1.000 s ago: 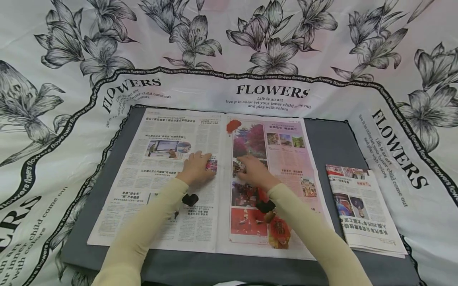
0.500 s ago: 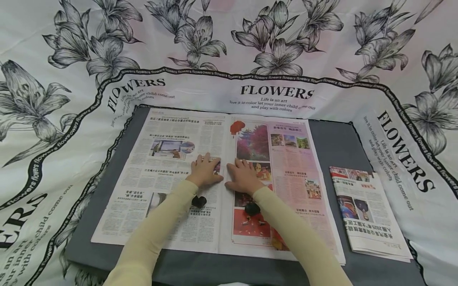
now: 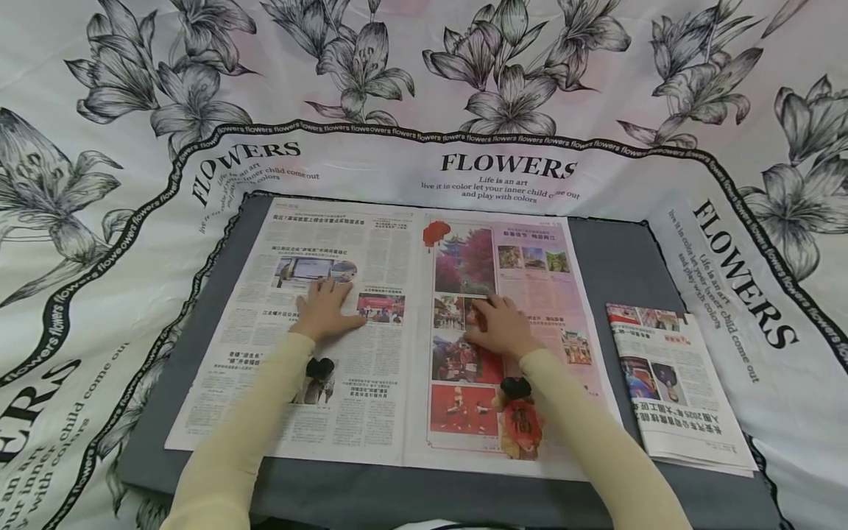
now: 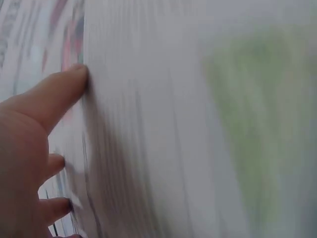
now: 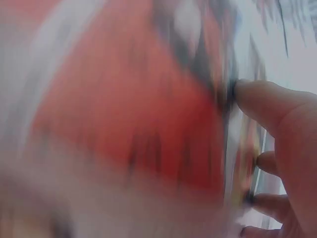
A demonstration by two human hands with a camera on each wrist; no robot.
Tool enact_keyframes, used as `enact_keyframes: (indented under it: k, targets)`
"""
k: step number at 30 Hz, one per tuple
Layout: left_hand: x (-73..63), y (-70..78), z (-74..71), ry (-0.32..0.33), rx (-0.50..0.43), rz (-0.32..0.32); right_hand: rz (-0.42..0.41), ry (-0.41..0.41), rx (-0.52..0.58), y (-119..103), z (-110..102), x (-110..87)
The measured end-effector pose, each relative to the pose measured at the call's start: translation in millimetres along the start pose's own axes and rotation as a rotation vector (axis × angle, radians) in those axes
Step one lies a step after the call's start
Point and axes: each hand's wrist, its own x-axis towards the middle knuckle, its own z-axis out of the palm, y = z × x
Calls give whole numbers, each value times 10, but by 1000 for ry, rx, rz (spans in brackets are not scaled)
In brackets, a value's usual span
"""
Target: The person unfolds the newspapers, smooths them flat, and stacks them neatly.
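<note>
An open newspaper (image 3: 380, 258) lies spread flat, its centre fold running away from the person. On the left page rests the left hand (image 3: 322, 309), fingers spread and thumb pointing toward the fold. The right hand (image 3: 501, 326) touches the right page over its colour pictures, with fingers lightly bent and holding nothing. In the left wrist view, the left hand (image 4: 22, 144) has its thumb and fingertips against the printed paper. The right wrist view is blurred, but the right hand (image 5: 297, 144) shows its fingertips on the page beside a red picture.
A folded newspaper (image 3: 682, 412) lies to the right of the open one. Both are on a dark grey tabletop (image 3: 606, 265). White cloth (image 3: 371, 165) with black flower prints surrounds the table at the back and sides.
Half a second ago both hands were close together beside the centre fold. Since then the left hand has slid left and the right hand right. The newspaper still lies flat.
</note>
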Motion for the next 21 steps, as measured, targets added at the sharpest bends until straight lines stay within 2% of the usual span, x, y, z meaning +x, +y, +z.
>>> enact_keyframes:
  k: [5, 8, 12, 16, 21]
  targets:
    - [-60, -416, -136, 22, -36, -72, 113, 8, 28, 425, -114, -181]
    - [-74, -587, -210, 22, -40, -102, 174, -1, 72, 645, -175, -274]
    - [-92, -737, -293, 14, -48, -136, 226, -15, 132, 886, -248, -382]
    - [-92, -863, -350, 2, -50, -157, 242, -16, 141, 1078, -290, -456]
    - [-79, -1014, -376, 1, -54, -181, 259, -18, 129, 1185, -339, -526]
